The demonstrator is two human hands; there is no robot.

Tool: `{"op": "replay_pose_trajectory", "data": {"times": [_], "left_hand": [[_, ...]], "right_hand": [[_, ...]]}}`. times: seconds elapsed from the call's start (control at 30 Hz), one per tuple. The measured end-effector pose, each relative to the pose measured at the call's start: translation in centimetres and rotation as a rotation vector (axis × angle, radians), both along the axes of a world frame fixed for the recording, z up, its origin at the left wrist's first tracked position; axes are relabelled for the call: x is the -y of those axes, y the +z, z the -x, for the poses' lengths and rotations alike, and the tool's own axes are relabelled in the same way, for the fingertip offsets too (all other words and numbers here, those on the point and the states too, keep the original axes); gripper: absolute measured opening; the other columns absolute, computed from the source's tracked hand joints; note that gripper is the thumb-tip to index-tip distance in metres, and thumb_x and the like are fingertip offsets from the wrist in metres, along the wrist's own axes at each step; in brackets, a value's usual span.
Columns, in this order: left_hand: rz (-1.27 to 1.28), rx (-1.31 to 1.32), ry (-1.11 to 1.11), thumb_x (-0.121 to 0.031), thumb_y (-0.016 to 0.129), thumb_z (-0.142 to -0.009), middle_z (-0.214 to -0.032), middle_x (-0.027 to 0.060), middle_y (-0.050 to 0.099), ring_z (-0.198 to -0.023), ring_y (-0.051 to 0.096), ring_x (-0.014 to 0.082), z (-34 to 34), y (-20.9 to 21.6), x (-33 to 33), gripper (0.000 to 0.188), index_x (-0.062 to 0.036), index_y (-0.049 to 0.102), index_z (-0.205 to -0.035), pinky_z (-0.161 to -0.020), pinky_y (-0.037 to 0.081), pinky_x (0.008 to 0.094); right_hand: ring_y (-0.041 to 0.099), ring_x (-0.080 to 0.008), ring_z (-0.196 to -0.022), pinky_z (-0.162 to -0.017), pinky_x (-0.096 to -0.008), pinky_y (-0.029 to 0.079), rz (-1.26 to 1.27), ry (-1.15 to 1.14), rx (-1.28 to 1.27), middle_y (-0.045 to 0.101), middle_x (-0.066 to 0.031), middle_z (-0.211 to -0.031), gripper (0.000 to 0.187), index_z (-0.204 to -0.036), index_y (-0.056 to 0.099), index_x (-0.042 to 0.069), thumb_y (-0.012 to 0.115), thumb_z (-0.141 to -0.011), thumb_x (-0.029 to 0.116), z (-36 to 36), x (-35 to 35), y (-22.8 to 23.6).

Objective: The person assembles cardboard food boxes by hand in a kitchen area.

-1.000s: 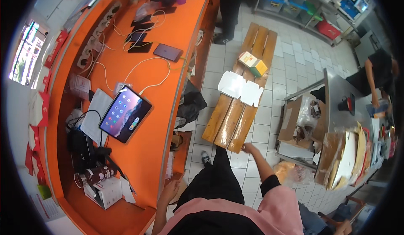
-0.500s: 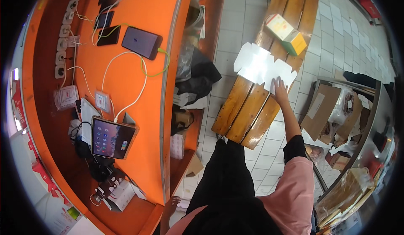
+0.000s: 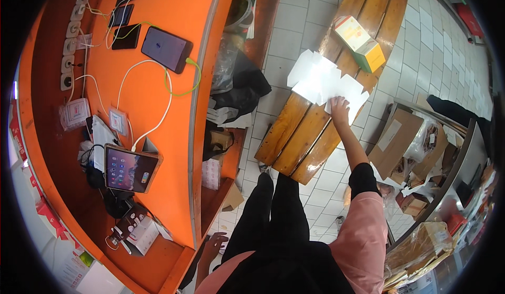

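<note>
A flattened white carton (image 3: 314, 78) with cut flaps lies on the slatted wooden bench (image 3: 294, 131), its middle glaring with light. My right hand (image 3: 339, 108) rests on the near edge of this carton, fingers stretched over it and slightly bent. Just beyond the carton, a white and orange box (image 3: 351, 32) adjoins a yellow and green box (image 3: 371, 57) on the bench. Low beside the orange counter (image 3: 181, 131), my left hand (image 3: 214, 244) hangs with its fingers apart and holds nothing.
On the counter are a charging phone (image 3: 165, 49), a tablet (image 3: 130, 168), cables and a row of sockets (image 3: 69, 46). Black bags (image 3: 244, 83) bulge from the shelf beneath. Right of the bench, a metal-framed rack holds opened cardboard boxes (image 3: 397, 136) and plastic wrap.
My right hand has slid slightly left and nearer along the carton, its fingers less spread. The left hand has come further into view. The whole view has shifted a little.
</note>
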State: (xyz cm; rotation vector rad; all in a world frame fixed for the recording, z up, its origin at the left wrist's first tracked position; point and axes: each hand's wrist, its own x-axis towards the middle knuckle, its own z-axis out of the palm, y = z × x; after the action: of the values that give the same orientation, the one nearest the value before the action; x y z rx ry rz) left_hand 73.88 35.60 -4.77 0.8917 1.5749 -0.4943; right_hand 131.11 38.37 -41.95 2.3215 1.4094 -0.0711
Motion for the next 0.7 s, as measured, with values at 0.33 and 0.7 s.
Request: {"op": "replay_pose_trajectory", "data": {"times": [0.33,0.7], "left_hand": [[0.035,0.090,-0.192,-0.021,0.046,-0.091,-0.097,0.0104,0.064,-0.091,0.061,0.0177,-4.2,0.3,-0.8,0.026,-0.0051,0.052,-0.111,-0.078,0.047,0.0280],[-0.252,0.105,-0.354,-0.020,0.047,-0.091,-0.091,0.0136,0.064,-0.090,0.062,0.0224,-6.9,-0.7,-2.5,0.026,-0.0017,0.053,-0.107,-0.077,0.047,0.0319]], "right_hand": [[0.057,-0.0356,-0.090,-0.066,-0.0358,0.053,-0.148,0.048,-0.338,0.049,-0.0197,-0.112,0.036,-0.115,0.043,0.006,0.050,-0.079,0.006,-2.0,1.6,2.3],[0.058,-0.0374,-0.078,-0.069,-0.0450,0.047,-0.411,-0.200,-0.655,0.060,-0.0214,-0.083,0.023,-0.096,0.051,0.004,0.046,-0.074,-0.004,-3.4,0.8,13.8]]}}
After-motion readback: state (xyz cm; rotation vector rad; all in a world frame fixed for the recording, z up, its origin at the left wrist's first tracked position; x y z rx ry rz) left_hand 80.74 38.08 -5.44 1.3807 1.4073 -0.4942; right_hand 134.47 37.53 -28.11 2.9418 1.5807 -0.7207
